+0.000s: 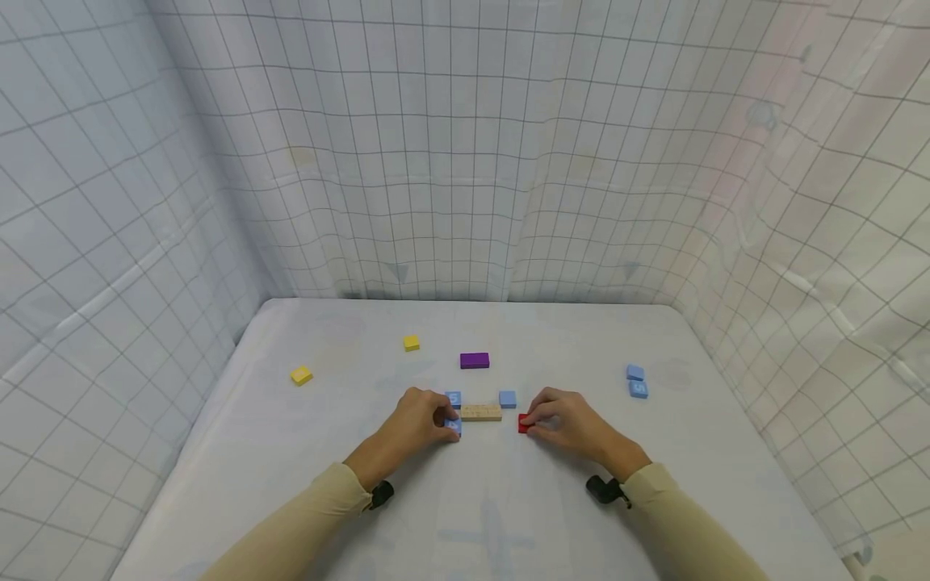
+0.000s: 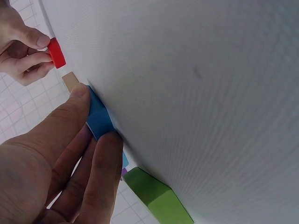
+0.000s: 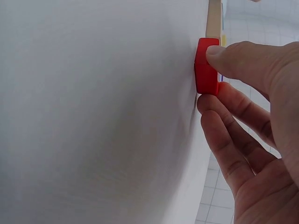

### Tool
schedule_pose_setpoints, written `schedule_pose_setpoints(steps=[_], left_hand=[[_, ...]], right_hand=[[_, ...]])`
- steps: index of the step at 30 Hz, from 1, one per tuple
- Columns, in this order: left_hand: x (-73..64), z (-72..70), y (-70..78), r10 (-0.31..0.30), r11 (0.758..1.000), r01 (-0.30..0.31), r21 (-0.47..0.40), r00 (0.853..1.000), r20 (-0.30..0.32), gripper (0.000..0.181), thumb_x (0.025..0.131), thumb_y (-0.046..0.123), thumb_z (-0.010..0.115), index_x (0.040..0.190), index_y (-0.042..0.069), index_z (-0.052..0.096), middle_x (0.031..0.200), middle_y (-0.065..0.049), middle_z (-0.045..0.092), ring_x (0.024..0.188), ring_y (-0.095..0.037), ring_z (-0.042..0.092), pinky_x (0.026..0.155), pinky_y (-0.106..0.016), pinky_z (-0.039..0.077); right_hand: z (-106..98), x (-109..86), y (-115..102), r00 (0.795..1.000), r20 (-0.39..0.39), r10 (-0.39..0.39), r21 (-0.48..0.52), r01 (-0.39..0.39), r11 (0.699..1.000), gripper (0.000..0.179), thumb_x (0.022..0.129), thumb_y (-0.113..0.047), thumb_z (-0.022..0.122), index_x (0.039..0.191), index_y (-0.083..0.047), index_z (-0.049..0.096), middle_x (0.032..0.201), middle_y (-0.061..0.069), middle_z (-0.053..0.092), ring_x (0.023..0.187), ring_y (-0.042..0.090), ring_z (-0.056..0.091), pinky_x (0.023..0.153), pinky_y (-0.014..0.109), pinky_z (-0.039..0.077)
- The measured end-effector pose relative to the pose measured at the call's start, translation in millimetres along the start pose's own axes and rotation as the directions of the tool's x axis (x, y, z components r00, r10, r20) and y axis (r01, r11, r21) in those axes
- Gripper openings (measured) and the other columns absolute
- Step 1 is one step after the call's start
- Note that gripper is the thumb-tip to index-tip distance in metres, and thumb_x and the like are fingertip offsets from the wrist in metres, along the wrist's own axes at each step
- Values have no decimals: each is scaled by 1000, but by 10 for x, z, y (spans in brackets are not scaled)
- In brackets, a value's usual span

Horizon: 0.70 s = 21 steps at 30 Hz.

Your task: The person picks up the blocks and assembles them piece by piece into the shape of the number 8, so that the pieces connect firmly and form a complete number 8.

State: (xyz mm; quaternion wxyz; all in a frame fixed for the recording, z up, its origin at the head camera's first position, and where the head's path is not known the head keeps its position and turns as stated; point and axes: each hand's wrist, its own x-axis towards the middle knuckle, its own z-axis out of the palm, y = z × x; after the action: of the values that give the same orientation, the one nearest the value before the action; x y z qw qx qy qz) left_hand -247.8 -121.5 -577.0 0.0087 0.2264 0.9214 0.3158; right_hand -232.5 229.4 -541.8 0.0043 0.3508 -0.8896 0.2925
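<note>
My left hand (image 1: 412,424) pinches a light blue numbered block (image 1: 454,426) between thumb and fingers at the table's middle. In the left wrist view the same blue block (image 2: 99,114) is between thumb and fingertips. My right hand (image 1: 570,421) pinches a small red block (image 1: 523,424); the right wrist view shows the thumb on the red block's (image 3: 207,70) side and fingers below it. A flat wooden block (image 1: 481,413) lies between the hands, beside the left hand's block. Behind it are a blue numbered block (image 1: 454,398) on the left and a plain blue block (image 1: 507,399) on the right.
A purple block (image 1: 475,361) lies farther back. Yellow blocks lie at left (image 1: 301,375) and back left (image 1: 411,343). Two blue blocks (image 1: 637,389) sit close together at right. A green-looking block (image 2: 159,198) appears in the left wrist view. Grid-patterned curtains (image 1: 472,161) surround the white table (image 1: 479,516).
</note>
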Motion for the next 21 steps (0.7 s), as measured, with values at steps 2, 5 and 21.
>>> schedule_pose_setpoints(steps=[2, 5, 21], left_hand=[[1, -2, -2, 2, 1000, -2, 2, 1000, 2, 28, 84, 27, 108, 101, 13, 90, 84, 8, 76, 77, -6, 61, 67, -23, 54], [12, 7, -12, -15, 1000, 15, 3, 1000, 9, 28, 84, 26, 108, 101, 14, 90, 82, 8, 75, 76, -5, 60, 67, -22, 53], [-44, -104, 176, -53, 999, 53, -10, 998, 31, 26, 86, 21, 107, 102, 11, 89, 83, 6, 74, 77, -8, 59, 68, -22, 52]], right_hand=[[7, 11, -11, 1000, 1, -7, 3, 7, 1000, 14, 99, -8, 94, 111, -15, 92, 118, -2, 80, 105, 13, 75, 97, 34, 70], [17, 29, -26, 1000, 2, -15, 5, 15, 1000, 14, 99, -8, 94, 111, -16, 92, 118, -2, 80, 106, 13, 75, 98, 34, 70], [71, 101, -100, 998, 12, -54, 21, 53, 998, 14, 101, -7, 92, 111, -16, 92, 119, -2, 80, 108, 12, 76, 97, 32, 69]])
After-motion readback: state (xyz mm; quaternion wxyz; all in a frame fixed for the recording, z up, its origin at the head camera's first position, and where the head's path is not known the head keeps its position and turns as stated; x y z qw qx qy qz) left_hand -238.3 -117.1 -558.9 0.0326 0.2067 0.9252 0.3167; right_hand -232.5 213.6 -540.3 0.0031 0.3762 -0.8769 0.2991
